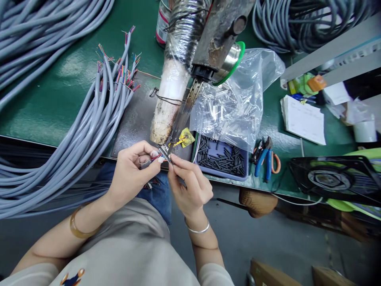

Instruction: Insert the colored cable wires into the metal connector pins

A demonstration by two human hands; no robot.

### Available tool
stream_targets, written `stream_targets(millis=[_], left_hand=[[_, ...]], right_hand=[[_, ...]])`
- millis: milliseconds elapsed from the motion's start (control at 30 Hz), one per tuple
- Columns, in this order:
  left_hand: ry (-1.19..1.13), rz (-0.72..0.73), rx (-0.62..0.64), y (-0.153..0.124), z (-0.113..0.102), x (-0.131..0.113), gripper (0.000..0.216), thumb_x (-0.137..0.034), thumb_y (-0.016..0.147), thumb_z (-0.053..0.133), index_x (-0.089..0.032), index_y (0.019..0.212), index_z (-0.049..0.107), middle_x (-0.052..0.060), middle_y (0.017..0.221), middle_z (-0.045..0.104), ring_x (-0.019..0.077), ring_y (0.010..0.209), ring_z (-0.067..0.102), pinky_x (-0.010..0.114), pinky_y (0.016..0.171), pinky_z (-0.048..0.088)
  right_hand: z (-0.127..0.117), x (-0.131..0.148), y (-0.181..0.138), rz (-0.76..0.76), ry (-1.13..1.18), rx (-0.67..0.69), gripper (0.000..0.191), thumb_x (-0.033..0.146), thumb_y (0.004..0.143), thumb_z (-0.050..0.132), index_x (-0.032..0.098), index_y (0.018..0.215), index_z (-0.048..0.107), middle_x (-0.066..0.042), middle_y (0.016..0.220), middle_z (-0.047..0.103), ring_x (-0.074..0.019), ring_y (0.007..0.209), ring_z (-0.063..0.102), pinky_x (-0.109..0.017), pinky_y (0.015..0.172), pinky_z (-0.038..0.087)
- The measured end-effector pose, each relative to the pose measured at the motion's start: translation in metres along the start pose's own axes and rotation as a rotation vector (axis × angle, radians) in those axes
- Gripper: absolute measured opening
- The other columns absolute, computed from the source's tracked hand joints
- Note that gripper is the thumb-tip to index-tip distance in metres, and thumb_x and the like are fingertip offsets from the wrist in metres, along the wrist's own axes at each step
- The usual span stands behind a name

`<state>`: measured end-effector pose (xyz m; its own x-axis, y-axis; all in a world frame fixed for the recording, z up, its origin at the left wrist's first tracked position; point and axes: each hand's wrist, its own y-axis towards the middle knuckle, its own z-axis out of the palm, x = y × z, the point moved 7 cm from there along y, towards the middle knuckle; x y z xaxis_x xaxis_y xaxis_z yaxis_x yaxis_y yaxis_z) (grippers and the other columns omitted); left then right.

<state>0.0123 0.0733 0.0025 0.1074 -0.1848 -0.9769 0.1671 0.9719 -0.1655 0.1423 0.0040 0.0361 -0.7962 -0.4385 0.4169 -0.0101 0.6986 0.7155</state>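
Observation:
My left hand (135, 171) is closed in a pinch on thin coloured wires (154, 157) at the front edge of the bench. My right hand (187, 183) is closed too, its fingertips pinching a small metal connector (165, 153) where the wires end. Both hands meet just below the tip of a fixed soldering tool (185, 112) that slants down from a foil-wrapped duct (182, 35). A yellow clip (186, 138) lies right behind the connector. A blue tray (222, 159) of small black sleeves sits just right of my right hand.
Bundles of grey cable (89, 131) with stripped coloured ends lie left on the green bench (44, 99). A clear bag of small parts (238, 99), a solder spool (230, 61), blue-handled cutters (266, 161), papers (303, 119) and a fan (330, 178) are at right.

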Motion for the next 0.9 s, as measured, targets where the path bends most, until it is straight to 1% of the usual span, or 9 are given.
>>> stream_targets(millis=[100, 267, 433, 500, 567, 700, 733, 800, 900], left_hand=[[0.017, 0.009, -0.011, 0.001, -0.002, 0.0, 0.016, -0.015, 0.073, 0.076, -0.015, 0.07, 0.061, -0.003, 0.065, 0.059, 0.0051, 0.053, 0.049, 0.015, 0.048, 0.039], [0.003, -0.088, 0.079, -0.002, -0.001, 0.012, 0.015, -0.021, 0.077, 0.077, -0.014, 0.073, 0.063, -0.003, 0.062, 0.057, 0.0038, 0.047, 0.042, 0.015, 0.043, 0.033], [0.021, -0.096, 0.147, -0.009, 0.003, 0.018, 0.012, -0.021, 0.079, 0.076, -0.014, 0.075, 0.066, -0.004, 0.059, 0.054, 0.0046, 0.049, 0.044, 0.015, 0.046, 0.036], [-0.007, -0.1, 0.169, -0.01, 0.005, 0.018, 0.012, -0.021, 0.079, 0.076, -0.014, 0.076, 0.067, -0.004, 0.059, 0.054, 0.0041, 0.049, 0.045, 0.015, 0.046, 0.037], [-0.042, -0.119, 0.18, -0.01, 0.005, 0.019, 0.014, -0.023, 0.079, 0.077, -0.013, 0.078, 0.067, -0.003, 0.059, 0.058, 0.0042, 0.047, 0.046, 0.014, 0.045, 0.038], [-0.077, -0.203, 0.14, -0.008, 0.0, 0.025, 0.019, -0.026, 0.076, 0.08, -0.015, 0.076, 0.064, -0.006, 0.051, 0.052, 0.0037, 0.041, 0.041, 0.013, 0.039, 0.033], [-0.092, -0.222, 0.134, -0.008, -0.001, 0.027, 0.02, -0.026, 0.076, 0.08, -0.015, 0.076, 0.063, -0.007, 0.049, 0.05, 0.0033, 0.04, 0.039, 0.013, 0.037, 0.031], [-0.132, -0.242, 0.136, -0.008, -0.001, 0.028, 0.021, -0.026, 0.076, 0.08, -0.016, 0.075, 0.062, -0.009, 0.048, 0.047, 0.0026, 0.039, 0.035, 0.012, 0.037, 0.028], [-0.172, -0.232, 0.142, -0.007, 0.0, 0.026, 0.021, -0.024, 0.076, 0.08, -0.016, 0.074, 0.06, -0.01, 0.047, 0.043, 0.0018, 0.039, 0.031, 0.012, 0.037, 0.024]], right_hand=[[0.0, -0.005, 0.001, 0.021, 0.044, 0.007, 0.018, 0.005, 0.089, 0.072, 0.021, 0.096, 0.065, -0.007, 0.106, 0.081, -0.015, 0.09, 0.078, -0.025, 0.077, 0.065], [-0.01, -0.022, 0.007, 0.185, 0.177, 0.059, 0.017, 0.009, 0.093, 0.068, 0.025, 0.101, 0.07, 0.0, 0.086, 0.073, -0.0134, 0.076, 0.071, -0.027, 0.067, 0.06], [-0.005, -0.015, 0.008, 0.156, 0.16, 0.258, 0.01, 0.014, 0.096, 0.067, 0.022, 0.1, 0.069, 0.0, 0.084, 0.068, -0.0108, 0.072, 0.066, -0.023, 0.062, 0.055], [-0.005, -0.014, 0.005, 0.15, 0.155, 0.252, 0.007, 0.014, 0.097, 0.065, 0.021, 0.096, 0.066, -0.001, 0.084, 0.07, -0.0123, 0.076, 0.069, -0.024, 0.066, 0.058], [-0.014, -0.018, 0.001, 0.166, 0.132, 0.138, 0.008, 0.014, 0.097, 0.064, 0.022, 0.097, 0.066, -0.001, 0.084, 0.071, -0.0136, 0.075, 0.071, -0.026, 0.064, 0.059], [-0.054, -0.022, -0.012, 0.143, 0.156, -0.388, 0.013, 0.021, 0.097, 0.065, 0.024, 0.109, 0.068, 0.006, 0.064, 0.06, -0.0126, 0.046, 0.061, -0.028, 0.044, 0.053], [-0.06, -0.022, -0.016, 0.126, 0.174, -0.471, 0.019, 0.021, 0.097, 0.064, 0.025, 0.115, 0.067, 0.008, 0.062, 0.058, -0.0124, 0.043, 0.059, -0.029, 0.043, 0.054], [-0.059, -0.02, -0.018, 0.127, 0.174, -0.46, 0.032, 0.015, 0.098, 0.062, 0.026, 0.127, 0.062, 0.007, 0.069, 0.068, -0.0138, 0.05, 0.067, -0.037, 0.06, 0.066], [-0.037, -0.013, -0.014, 0.117, 0.075, -0.19, 0.034, 0.004, 0.094, 0.063, 0.024, 0.121, 0.064, 0.0, 0.096, 0.081, -0.018, 0.079, 0.08, -0.048, 0.095, 0.068]])
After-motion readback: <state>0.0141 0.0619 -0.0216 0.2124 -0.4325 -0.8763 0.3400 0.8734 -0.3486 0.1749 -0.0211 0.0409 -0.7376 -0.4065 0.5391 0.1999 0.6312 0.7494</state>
